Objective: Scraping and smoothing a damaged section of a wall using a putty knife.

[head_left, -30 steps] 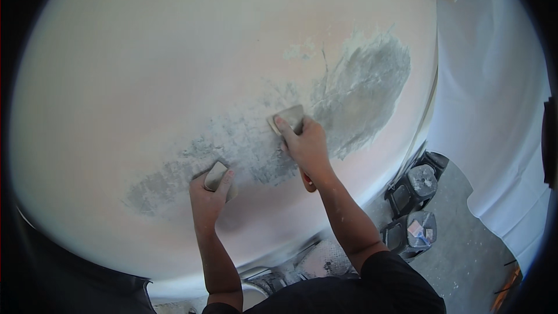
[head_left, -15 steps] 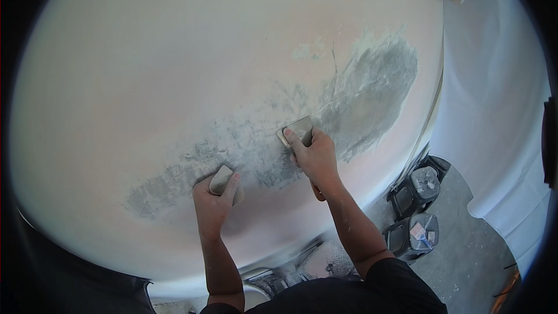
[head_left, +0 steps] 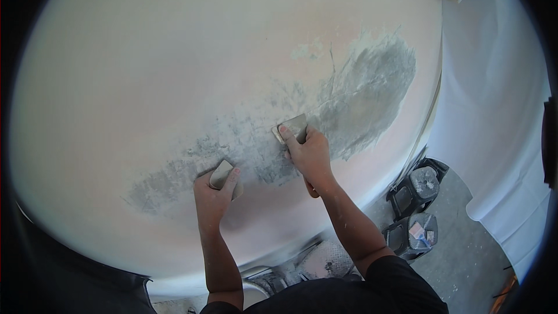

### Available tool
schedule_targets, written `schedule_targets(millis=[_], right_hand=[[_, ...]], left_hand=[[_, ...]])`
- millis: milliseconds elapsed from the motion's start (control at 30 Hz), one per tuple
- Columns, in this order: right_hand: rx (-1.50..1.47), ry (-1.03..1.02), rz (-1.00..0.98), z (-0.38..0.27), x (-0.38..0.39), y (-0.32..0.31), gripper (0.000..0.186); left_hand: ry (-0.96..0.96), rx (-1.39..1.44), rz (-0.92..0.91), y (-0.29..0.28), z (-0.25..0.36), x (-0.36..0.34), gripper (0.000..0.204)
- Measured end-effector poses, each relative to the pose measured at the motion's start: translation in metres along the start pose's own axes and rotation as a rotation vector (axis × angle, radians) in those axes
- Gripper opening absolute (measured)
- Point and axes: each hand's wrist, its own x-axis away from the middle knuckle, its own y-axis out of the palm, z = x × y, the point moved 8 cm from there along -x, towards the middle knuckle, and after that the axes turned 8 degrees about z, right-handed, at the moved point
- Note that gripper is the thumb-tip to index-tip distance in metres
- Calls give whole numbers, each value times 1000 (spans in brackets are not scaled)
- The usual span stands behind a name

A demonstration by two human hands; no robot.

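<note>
A large, curved pale panel point(head_left: 145, 40) fills most of the view, with a long patch of grey filler point(head_left: 372, 93) smeared across it. My right hand point(head_left: 313, 154) is closed around a putty knife point(head_left: 297, 125), thumb pressed on its flat blade; an orange-brown handle end pokes out below the wrist. That blade is at the middle of the patch, but I cannot tell whether it touches the panel. Lower left, my left hand point(head_left: 213, 193) grips a flat, light-coloured spreader point(head_left: 221, 174) between thumb and fingers, near the patch's thin, streaky part.
Right of the panel stand two dark stools point(head_left: 423, 185), dusted white; the nearer one bears a brush point(head_left: 419, 233). White sheeting point(head_left: 494, 110) hangs at the right above a grey floor point(head_left: 465, 256). Dark material point(head_left: 93, 282) borders the panel at lower left.
My right hand and its putty knife have shifted slightly left and up. The left hand stays nearly in place, with its spreader slightly higher. The view has moved a little.
</note>
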Motion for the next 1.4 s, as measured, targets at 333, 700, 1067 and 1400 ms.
schedule_targets(millis=[333,700,1067,1400], right_hand=[[-28,37,-7,19,5,8,45],[-117,57,30,17,7,21,41],[-339,-24,120,-61,-6,23,34],[-160,103,-69,15,38,5,35]], left_hand=[[-36,-87,-7,-1,3,-1,31],[-15,-127,-45,1,2,-5,32],[-10,-129,-54,-3,6,-2,31],[47,-121,-30,-2,2,2,34]])
